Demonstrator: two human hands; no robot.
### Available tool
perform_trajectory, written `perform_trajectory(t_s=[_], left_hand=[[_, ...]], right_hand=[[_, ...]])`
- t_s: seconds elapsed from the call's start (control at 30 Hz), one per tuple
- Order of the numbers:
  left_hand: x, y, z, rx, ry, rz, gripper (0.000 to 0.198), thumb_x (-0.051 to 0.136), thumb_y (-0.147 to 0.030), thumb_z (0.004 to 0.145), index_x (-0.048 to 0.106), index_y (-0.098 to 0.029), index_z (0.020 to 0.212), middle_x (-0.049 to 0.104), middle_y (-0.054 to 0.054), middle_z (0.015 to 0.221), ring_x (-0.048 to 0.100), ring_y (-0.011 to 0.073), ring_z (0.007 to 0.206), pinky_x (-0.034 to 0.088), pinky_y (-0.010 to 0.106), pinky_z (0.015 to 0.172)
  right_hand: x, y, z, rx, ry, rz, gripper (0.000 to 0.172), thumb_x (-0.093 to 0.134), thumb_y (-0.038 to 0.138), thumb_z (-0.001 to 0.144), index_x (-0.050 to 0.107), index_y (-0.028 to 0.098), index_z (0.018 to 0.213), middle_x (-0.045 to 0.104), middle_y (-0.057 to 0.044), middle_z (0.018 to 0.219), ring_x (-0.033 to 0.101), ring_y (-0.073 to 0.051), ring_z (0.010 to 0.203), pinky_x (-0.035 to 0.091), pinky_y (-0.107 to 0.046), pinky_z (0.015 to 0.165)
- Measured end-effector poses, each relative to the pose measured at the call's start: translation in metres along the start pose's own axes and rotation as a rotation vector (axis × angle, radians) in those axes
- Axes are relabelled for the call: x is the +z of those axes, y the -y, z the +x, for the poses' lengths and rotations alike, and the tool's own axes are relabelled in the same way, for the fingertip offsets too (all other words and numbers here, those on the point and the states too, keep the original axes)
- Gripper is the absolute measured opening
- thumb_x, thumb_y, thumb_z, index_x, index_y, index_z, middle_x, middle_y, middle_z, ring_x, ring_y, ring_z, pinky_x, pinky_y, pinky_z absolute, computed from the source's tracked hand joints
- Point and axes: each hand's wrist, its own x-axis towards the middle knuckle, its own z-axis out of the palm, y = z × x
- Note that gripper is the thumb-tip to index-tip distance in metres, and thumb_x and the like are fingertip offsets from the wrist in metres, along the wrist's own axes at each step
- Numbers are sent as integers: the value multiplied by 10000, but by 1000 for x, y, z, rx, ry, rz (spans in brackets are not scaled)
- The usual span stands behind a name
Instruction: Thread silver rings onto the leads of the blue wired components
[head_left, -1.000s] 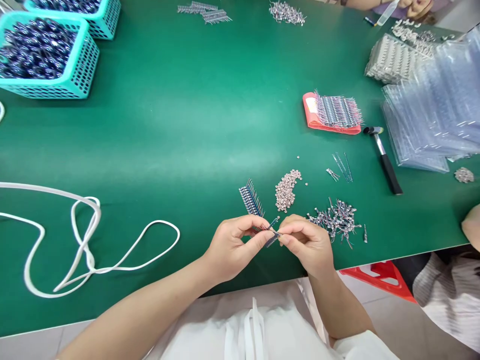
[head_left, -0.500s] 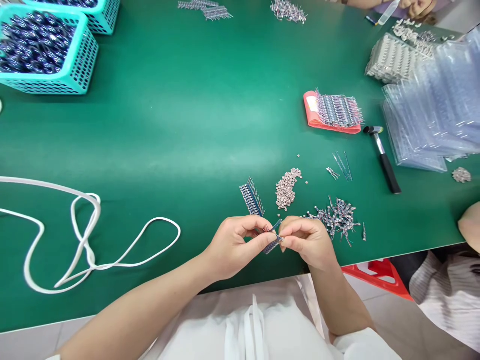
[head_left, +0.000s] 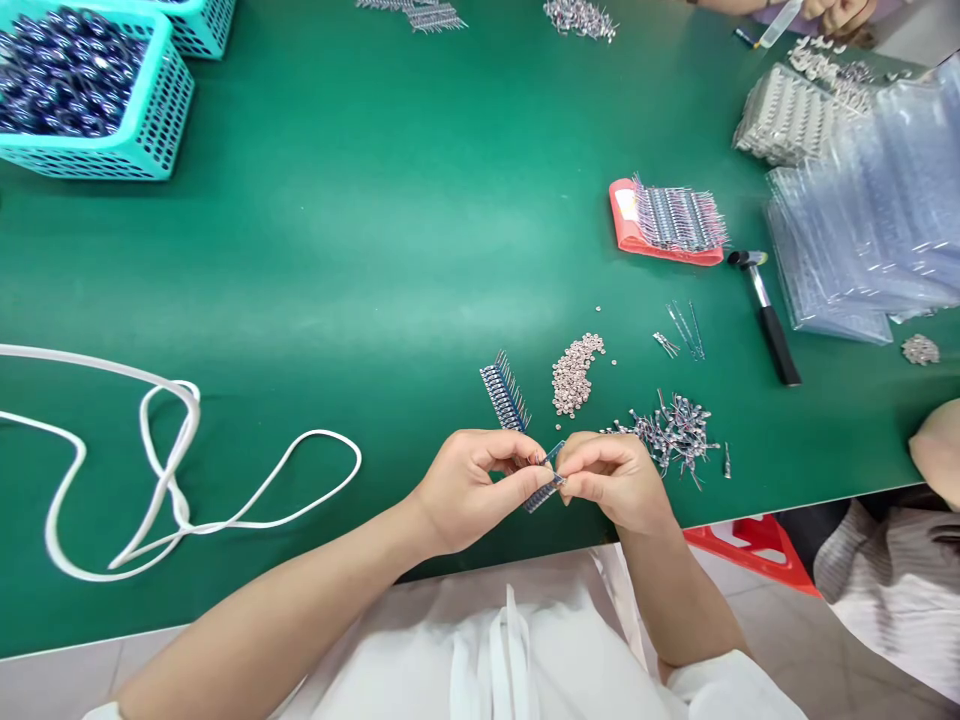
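My left hand (head_left: 472,492) pinches a strip of small dark blue parts (head_left: 541,496) between thumb and fingers. Its lower end pokes out under the thumb. My right hand (head_left: 619,485) is closed in a pinch against the strip's right side; whatever is between its fingertips is too small to make out. Just beyond my left fingers lies another blue strip with thin pins (head_left: 505,393). A heap of tiny round metallic pieces (head_left: 574,375) sits beyond my right hand. To its right is a loose pile of small wired metal parts (head_left: 681,437).
Farther right are a black-handled hammer (head_left: 776,340), a red-banded bundle of strips (head_left: 675,222) and stacked clear plastic trays (head_left: 877,220). White cord (head_left: 285,518) loops at left. A turquoise basket (head_left: 161,125) holds dark shiny parts. Other people's hands (head_left: 836,14) show at top right.
Both hands keep nearly the same pose at the strip. The whole view has shifted very slightly; nothing has visibly been picked up or let go.
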Motion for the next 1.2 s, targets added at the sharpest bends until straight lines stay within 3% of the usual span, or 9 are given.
perform_trajectory(t_s=[0.73, 1.0, 1.2], left_hand=[[-2, 2, -3, 13, 34, 34, 154, 649, -197, 839, 679, -130, 704, 664, 28, 621, 587, 126, 578, 471, 239, 570], [2, 10, -1, -60, -14, -397, 112, 753, -228, 797, 681, -144, 792, 667, 7, 754, 613, 113, 687, 546, 232, 664], [2, 10, 1, -38, -50, -428, 155, 793, -273, 787, 714, -141, 798, 738, 35, 802, 685, 140, 731, 594, 275, 748]], right_hand=[[-1, -1, 1, 101, -1, 45, 131, 854, 173, 705, 801, 225, 813, 711, -18, 750, 649, -111, 561, 559, -234, 512], [6, 3, 2, -99, -66, -51, 104, 816, 225, 765, 793, 252, 863, 692, -11, 731, 619, -127, 627, 521, -249, 533], [13, 9, -2, -298, -155, -294, 167, 762, 173, 809, 778, 278, 939, 714, -35, 789, 650, -167, 719, 542, -305, 623]])
